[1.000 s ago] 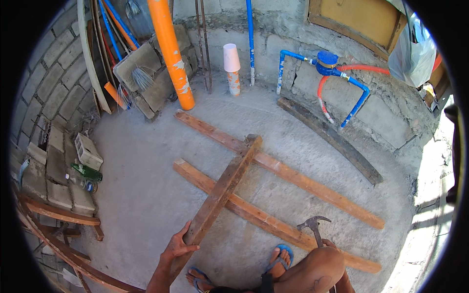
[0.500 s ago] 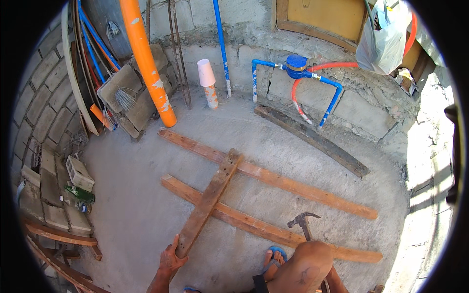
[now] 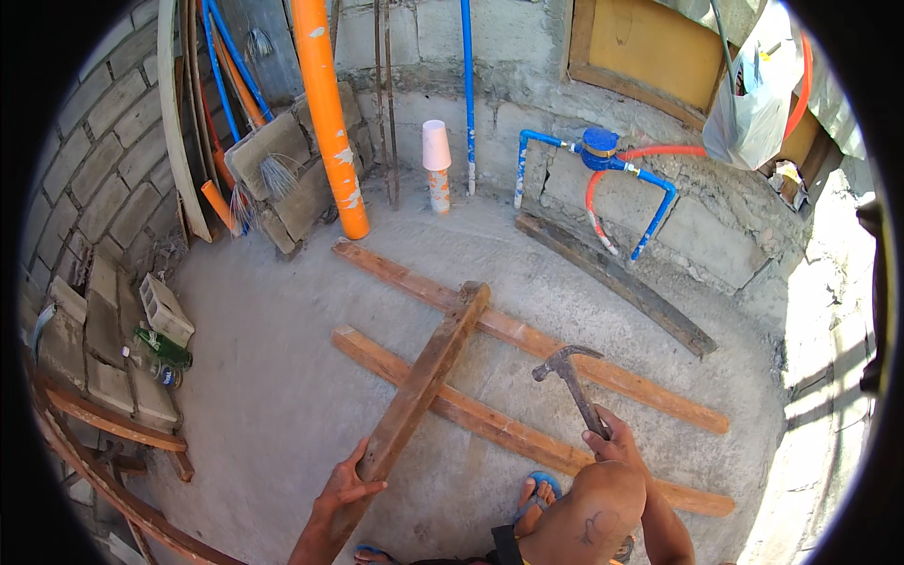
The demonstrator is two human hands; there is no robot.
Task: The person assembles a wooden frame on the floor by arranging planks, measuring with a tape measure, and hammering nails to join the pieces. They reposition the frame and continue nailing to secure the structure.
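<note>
The left hand [image 3: 341,487] held the near part of a dark brown beam [image 3: 421,381], its thumb laid over the upper face and the index finger stretched along the left edge; the remaining fingers were mostly hidden, so how tightly they curled beneath could not be told; the beam lay crosswise over two reddish planks, the far plank [image 3: 527,333] passing under its far end and the near plank [image 3: 499,427] under its middle; both planks rested roughly parallel on the grey concrete floor [image 3: 254,395]. The right hand [image 3: 614,441] was closed round the handle of a claw hammer [image 3: 576,388], just beyond the bent knee [image 3: 607,504]; the hammer's head pointed away from the person, its claw toward the right, overlapping the far plank's edge in the view; it appeared to be off the wood, though the steep angle made that hard to judge. Farther off, a weathered grey plank [image 3: 617,287] lay near the block wall, below a blue water meter [image 3: 600,143]; to its left, an upturned pink cup [image 3: 435,143] capped a short pipe stub [image 3: 440,193].
</note>
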